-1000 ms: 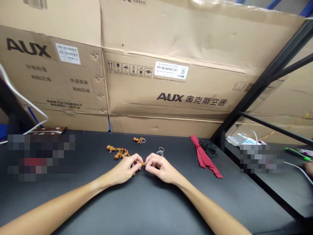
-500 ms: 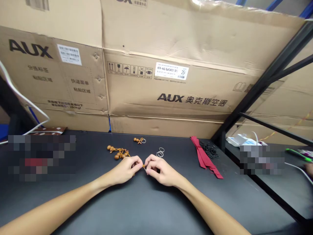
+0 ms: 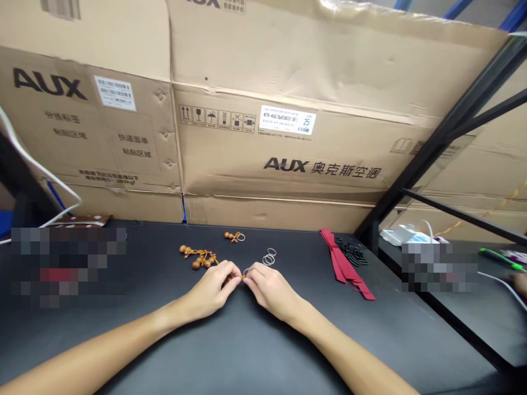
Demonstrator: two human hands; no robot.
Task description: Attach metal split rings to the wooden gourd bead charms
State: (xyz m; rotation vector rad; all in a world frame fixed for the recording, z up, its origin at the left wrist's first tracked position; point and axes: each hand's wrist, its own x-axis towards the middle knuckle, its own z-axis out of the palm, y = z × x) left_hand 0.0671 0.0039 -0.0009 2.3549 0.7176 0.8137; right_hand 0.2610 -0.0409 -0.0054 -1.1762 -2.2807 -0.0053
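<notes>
At the middle of the dark table my left hand (image 3: pixel 216 288) is closed, its thumb and fingertips pinching an orange-brown cord (image 3: pixel 243 277). My right hand (image 3: pixel 274 291) meets it tip to tip, pinching a thin metal ring (image 3: pixel 246 270) at the cord's end. What hangs from the cord is mostly hidden behind my left fingers. Several brown gourd pendants (image 3: pixel 199 260) on cords lie just beyond my left hand. Farther back rests another gourd pendant (image 3: pixel 230 236) with a ring attached. Loose metal rings (image 3: pixel 269 257) lie beyond my right hand.
Red ribbon strips (image 3: pixel 345 266) and a pile of black clasp-like pieces (image 3: pixel 353 253) lie to the right. A tall cardboard sheet (image 3: pixel 280 66) stands behind the table (image 3: pixel 197 351). A black metal frame (image 3: pixel 432 148) slants on the right. Blurred patches cover items at both sides.
My right fingers have drawn together and turned over the cord's end. The metal ring now shows above the fingertips. My left hand stays nearly in place, still pinching.
</notes>
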